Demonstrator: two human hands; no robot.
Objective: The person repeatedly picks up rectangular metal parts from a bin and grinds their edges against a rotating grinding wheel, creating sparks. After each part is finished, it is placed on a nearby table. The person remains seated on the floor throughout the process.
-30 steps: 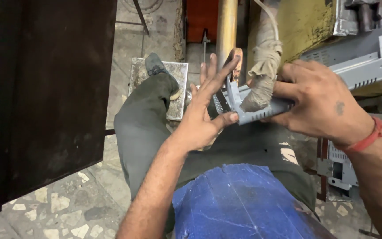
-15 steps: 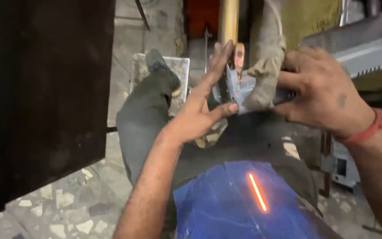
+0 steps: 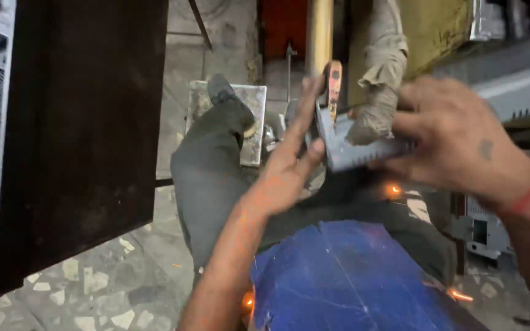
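From the head camera, looking down the seated person's body: the right hand [image 3: 455, 144] is wrapped around the far end of a grey angled metal part [image 3: 354, 147], fingers closed over it so it is gripped firmly at chest height, out in front of the knees. The left hand [image 3: 289, 165] is spread nearly flat, fingers straight and pointing up, its fingertips pressed against the near end and upright leg of the same part; it braces the piece rather than closing round it.

Right behind the part stands a brass-coloured vertical rod [image 3: 319, 37], and just beside it a cloth-wrapped post [image 3: 383, 79] that touches or nearly touches the top of the part; which one, I cannot tell through the blur. A thin orange-tipped piece [image 3: 334, 86] rises between the rod and the post. Small orange sparks [image 3: 392, 190] glow below the right hand and lower down near the blue cloth [image 3: 345, 282] that covers the person's lap.

The left leg in dark trousers [image 3: 207, 178] stretches forward, its shoe resting on a flat metal foot plate [image 3: 254, 122] on the speckled floor [image 3: 87, 288]. A big dark panel [image 3: 81, 122] fills the left side and hides whatever lies behind it. A grey machine housing [image 3: 516, 86] juts in at upper right, behind the right hand.
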